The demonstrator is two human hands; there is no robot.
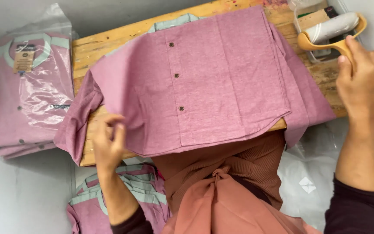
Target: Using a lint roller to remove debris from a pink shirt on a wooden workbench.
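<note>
A pink button-front shirt (pixel 204 82) with a pale green collar lies spread over a wooden board (pixel 109 39). My left hand (pixel 108 143) pinches the shirt's lower left edge near the sleeve and lifts the cloth a little. My right hand (pixel 362 80) is closed around the yellow handle of a lint roller (pixel 332 28) at the board's far right corner; the roller's white drum is off the shirt, above a clear box.
A bagged, folded pink shirt (pixel 29 91) rests at the left on a grey surface. More folded pink shirts (pixel 122 190) are stacked below the board. Clear plastic bags (pixel 308 182) lie at the lower right. My brown and salmon garment (pixel 226 186) hangs below the board's near edge.
</note>
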